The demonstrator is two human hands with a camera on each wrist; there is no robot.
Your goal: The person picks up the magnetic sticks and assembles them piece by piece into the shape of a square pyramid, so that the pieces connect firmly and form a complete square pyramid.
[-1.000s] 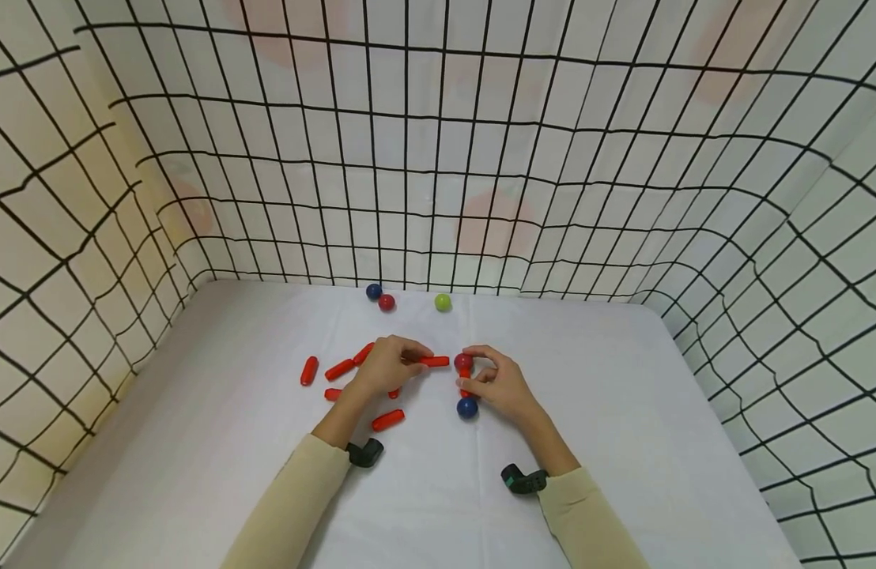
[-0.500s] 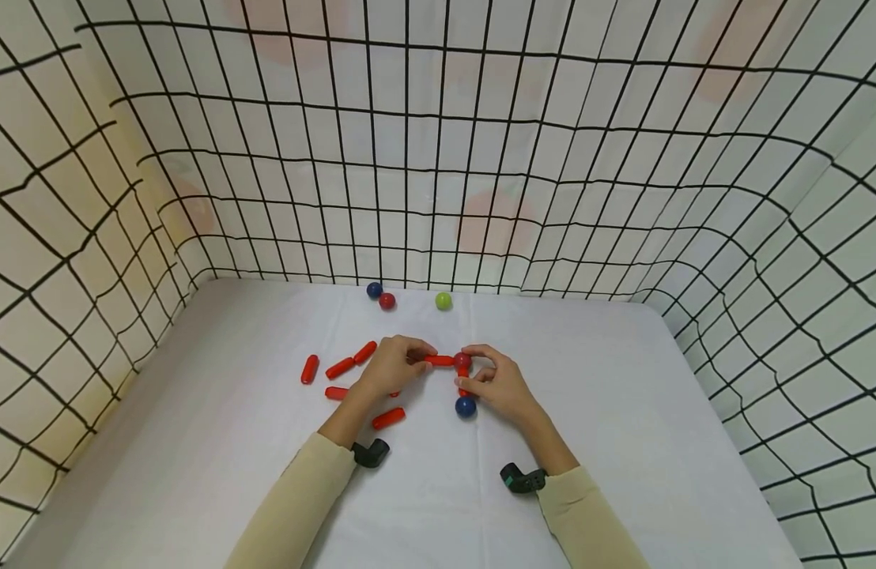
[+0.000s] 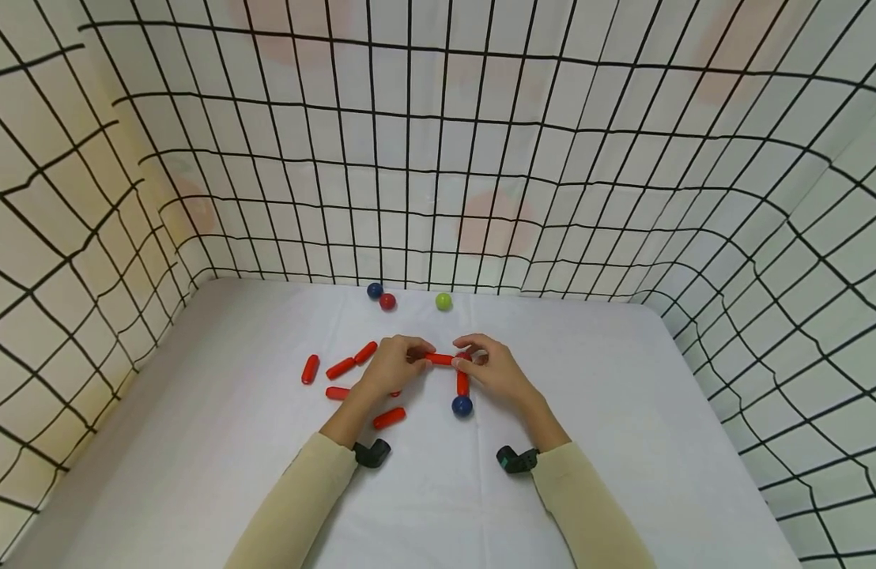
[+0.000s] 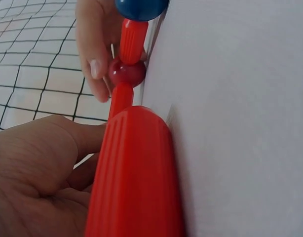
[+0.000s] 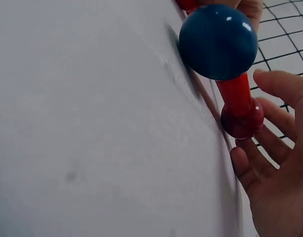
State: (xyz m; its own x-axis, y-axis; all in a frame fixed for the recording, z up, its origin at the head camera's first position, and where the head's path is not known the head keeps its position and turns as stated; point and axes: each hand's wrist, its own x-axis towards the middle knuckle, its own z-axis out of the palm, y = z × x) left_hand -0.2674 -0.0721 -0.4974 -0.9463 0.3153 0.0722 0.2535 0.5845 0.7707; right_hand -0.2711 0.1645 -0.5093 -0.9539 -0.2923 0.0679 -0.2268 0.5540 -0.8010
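Observation:
My left hand pinches a red ribbed rod by its left end, close to the table. The rod's other end meets a dark red ball, which the right hand's thumb mostly covers in the head view. From that ball a second red rod runs toward me to a blue ball. My right hand curves loosely about the red ball; in the right wrist view its thumb and fingers stand slightly apart from it. A loose red rod fills the foreground of the left wrist view.
Several loose red rods lie left of and under the left forearm. At the back are another blue ball, a second red ball and a green ball. A black wire grid walls the white table's back and sides.
The left hand's rod has moved right and now meets the red ball. My right hand has slid from the second rod up to the ball, uncovering that rod; its thumb has come off it.

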